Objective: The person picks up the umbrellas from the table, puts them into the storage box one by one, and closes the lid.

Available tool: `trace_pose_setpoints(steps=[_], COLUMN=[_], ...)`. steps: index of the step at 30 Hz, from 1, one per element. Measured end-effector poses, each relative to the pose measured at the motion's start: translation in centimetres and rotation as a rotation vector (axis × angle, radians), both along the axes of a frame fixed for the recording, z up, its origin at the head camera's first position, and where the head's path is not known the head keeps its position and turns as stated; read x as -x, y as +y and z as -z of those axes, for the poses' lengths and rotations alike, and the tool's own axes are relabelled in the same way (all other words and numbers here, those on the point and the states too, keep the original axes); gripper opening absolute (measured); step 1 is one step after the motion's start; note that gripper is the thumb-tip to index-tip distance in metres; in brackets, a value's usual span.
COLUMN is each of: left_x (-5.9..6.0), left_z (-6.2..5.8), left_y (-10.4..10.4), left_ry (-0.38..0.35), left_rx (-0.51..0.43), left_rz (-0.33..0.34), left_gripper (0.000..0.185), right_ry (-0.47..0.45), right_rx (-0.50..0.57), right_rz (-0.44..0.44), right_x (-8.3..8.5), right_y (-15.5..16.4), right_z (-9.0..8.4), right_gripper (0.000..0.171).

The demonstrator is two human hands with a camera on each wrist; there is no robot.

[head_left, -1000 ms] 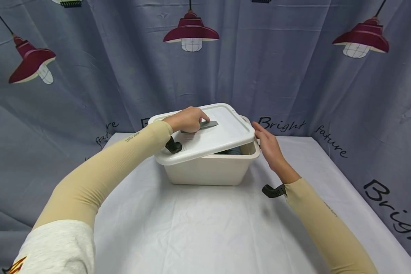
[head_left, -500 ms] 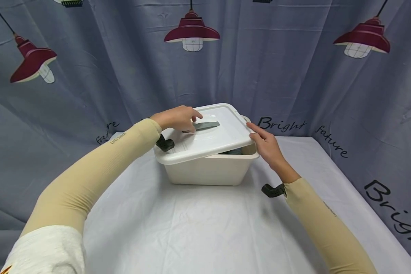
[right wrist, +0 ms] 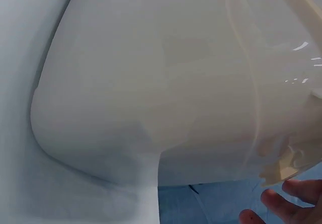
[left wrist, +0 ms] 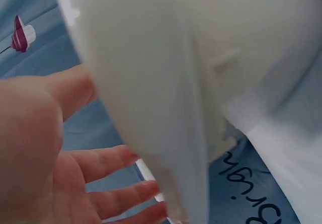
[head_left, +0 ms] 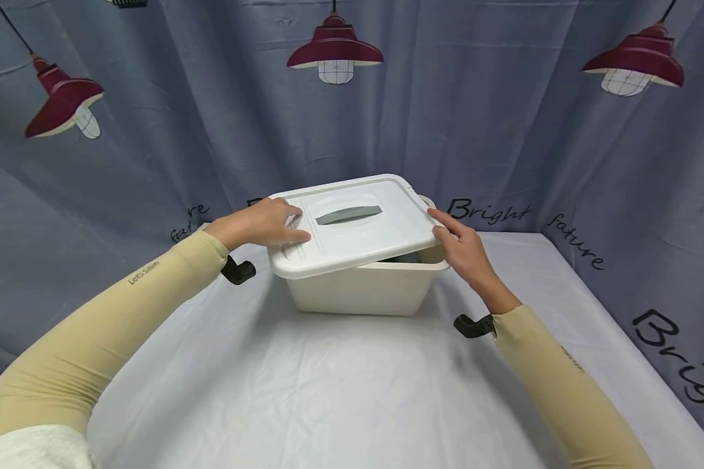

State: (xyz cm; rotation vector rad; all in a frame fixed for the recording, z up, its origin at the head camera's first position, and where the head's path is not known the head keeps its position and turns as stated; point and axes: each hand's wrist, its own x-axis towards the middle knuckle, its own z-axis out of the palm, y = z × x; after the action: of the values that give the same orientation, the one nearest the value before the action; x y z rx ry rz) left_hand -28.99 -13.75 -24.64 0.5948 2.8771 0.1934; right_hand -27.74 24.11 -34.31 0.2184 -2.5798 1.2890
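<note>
Staged recording set, printed lamp-pattern backdrop cloth — draped all around, white-clothed table

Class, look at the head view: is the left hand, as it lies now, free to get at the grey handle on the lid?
Probably yes. The left hand rests on the lid beside the grey handle, and nothing lies between them; the right hand is at the far edge.

A white cloth covers the table. Behind it hangs a grey-blue curtain printed with red lamps and black script.
</note>
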Motion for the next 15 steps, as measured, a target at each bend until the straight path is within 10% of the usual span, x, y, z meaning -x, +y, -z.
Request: trace_pose_setpoints(steps=[15], left_x=[2.7], left_z=[1.4], left_y=[-0.9], left_ry=[0.008], left_rx=[-0.108], left_rz=[-0.057], left_gripper=[0.078], right_ry=[0.147], right_rx=[-0.294], right_rz=[0.041], right_x=[-2.8], right_y=[0.2], right_z=[-0.3], right_gripper=[0.056])
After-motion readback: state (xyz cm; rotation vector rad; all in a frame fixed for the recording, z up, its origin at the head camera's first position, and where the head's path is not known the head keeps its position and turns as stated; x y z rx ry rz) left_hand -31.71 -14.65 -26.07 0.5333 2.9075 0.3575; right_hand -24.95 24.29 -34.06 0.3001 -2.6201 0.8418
